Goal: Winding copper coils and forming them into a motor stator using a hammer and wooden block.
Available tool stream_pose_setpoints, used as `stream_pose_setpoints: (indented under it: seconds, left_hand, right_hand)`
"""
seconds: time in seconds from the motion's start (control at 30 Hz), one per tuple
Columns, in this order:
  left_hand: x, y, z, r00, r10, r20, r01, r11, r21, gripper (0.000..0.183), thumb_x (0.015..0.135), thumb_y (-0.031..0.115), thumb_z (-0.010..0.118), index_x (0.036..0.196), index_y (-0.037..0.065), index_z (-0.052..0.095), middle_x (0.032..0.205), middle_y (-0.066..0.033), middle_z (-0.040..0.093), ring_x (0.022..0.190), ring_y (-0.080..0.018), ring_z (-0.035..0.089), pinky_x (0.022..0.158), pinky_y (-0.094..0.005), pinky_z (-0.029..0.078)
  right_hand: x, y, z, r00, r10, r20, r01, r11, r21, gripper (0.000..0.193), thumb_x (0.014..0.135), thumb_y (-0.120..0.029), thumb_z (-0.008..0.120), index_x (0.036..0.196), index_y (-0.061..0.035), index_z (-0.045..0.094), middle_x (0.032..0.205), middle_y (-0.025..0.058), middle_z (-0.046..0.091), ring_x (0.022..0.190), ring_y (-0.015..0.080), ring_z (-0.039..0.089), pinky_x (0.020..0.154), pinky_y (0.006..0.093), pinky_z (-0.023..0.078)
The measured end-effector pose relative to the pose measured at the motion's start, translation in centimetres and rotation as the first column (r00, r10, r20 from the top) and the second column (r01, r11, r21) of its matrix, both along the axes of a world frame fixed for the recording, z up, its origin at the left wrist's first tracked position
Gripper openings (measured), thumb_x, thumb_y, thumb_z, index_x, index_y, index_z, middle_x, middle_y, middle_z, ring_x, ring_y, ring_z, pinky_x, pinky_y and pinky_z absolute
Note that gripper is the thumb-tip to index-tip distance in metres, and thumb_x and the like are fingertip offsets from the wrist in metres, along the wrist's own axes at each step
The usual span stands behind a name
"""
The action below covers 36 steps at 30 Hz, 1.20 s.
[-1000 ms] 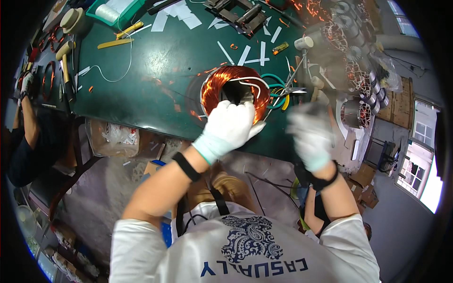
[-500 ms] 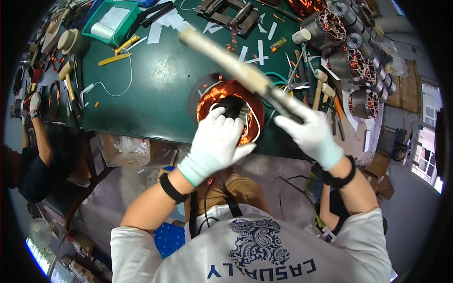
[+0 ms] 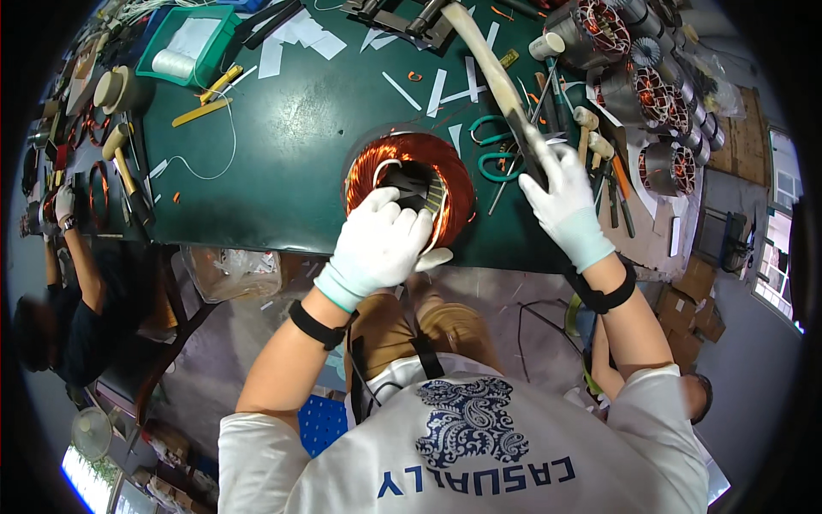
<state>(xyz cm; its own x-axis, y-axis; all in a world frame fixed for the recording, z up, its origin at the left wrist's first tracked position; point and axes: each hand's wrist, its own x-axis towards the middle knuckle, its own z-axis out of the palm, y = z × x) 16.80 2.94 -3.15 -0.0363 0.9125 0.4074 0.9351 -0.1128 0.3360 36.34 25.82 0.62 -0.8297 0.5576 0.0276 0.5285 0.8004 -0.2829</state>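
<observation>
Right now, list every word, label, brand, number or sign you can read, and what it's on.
Shirt: one line of dark blue capitals, upside down in this view; legible, but I don't copy wording.
Cardboard boxes: any markings are too small to read.
Copper-wound ring at the left hand: no lettering visible.
Long pale tool in the right hand: no lettering visible.

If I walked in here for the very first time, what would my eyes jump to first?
Probably the shiny copper wire ring, near the front edge of the green table, with the gloved left hand at its opening. Next might be the long, pale stick slanting up and left from the gloved right hand. You might also spot the wire-wound metal cylinders crowded along the right side.
</observation>
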Motion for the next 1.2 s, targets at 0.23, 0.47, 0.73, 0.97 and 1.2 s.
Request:
stream_pose_setpoints:
  seconds: [0.23, 0.47, 0.73, 0.97, 1.2]
  left_hand:
    - [1.3, -0.4, 2.4, 0.982, 0.107, 0.156, -0.076, 0.978, -0.192, 0.066, 0.074, 0.024, 0.081, 0.131, -0.002, 0.061, 0.117, -0.013, 0.07, 0.106, -0.0295, 0.066, 0.111, -0.0508, 0.043]
    - [0.6, -0.8, 5.9, 0.98, 0.081, 0.184, -0.04, 0.975, -0.217, 0.029, 0.086, 0.014, 0.071, 0.112, 0.003, 0.069, 0.111, -0.0149, 0.071, 0.1, -0.0305, 0.067, 0.099, -0.044, 0.049]
    - [-4.5, 6.4, 5.6, 0.833, 0.003, -0.553, -0.183, 0.945, -0.271, 0.015, 0.084, 0.017, 0.069, 0.096, 0.011, 0.063, 0.087, -0.0055, 0.062, 0.078, -0.0248, 0.066, 0.069, -0.0386, 0.052]
    - [-7.4, 5.9, 6.7, 0.935, -0.066, -0.349, -0.04, 0.957, -0.287, 0.029, 0.086, 0.035, 0.077, 0.084, 0.009, 0.063, 0.08, -0.0056, 0.064, 0.077, -0.026, 0.069, 0.066, -0.0397, 0.053]
    - [-5.8, 2.5, 3.4, 0.69, 0.598, 0.407, -0.499, 0.801, -0.331, 0.033, 0.083, 0.025, 0.085, 0.096, 0.002, 0.064, 0.098, -0.0145, 0.07, 0.082, -0.0221, 0.063, 0.077, -0.0347, 0.051]
  right_hand:
    - [-6.1, -6.6, 2.6, 0.943, 0.145, -0.301, -0.151, 0.989, 0.003, 0.055, 0.088, -0.014, 0.071, 0.14, -0.0018, 0.057, 0.133, 0.02, 0.057, 0.12, 0.0355, 0.058, 0.104, 0.0454, 0.046]
    - [-6.9, -12.1, -1.6, 0.878, -0.392, -0.274, 0.271, 0.879, -0.391, 0.093, 0.077, -0.027, 0.084, 0.154, -0.0006, 0.038, 0.147, 0.0277, 0.045, 0.134, 0.0435, 0.048, 0.114, 0.0495, 0.041]
    - [-7.7, -13.2, -2.7, 0.853, -0.437, -0.285, 0.312, 0.866, -0.391, 0.084, 0.077, -0.017, 0.075, 0.152, -0.0038, 0.04, 0.146, 0.0248, 0.045, 0.133, 0.0423, 0.047, 0.114, 0.0505, 0.04]
    - [-6.3, -12.4, -4.4, 0.885, -0.277, -0.373, 0.177, 0.943, -0.28, 0.08, 0.08, -0.02, 0.072, 0.151, -0.0015, 0.041, 0.143, 0.0268, 0.048, 0.133, 0.0452, 0.046, 0.116, 0.052, 0.037]
    - [-5.9, -11.7, -3.5, 0.888, -0.259, -0.381, 0.156, 0.947, -0.281, 0.076, 0.081, -0.024, 0.075, 0.149, -0.0067, 0.047, 0.145, 0.0257, 0.046, 0.135, 0.0447, 0.045, 0.115, 0.0525, 0.036]
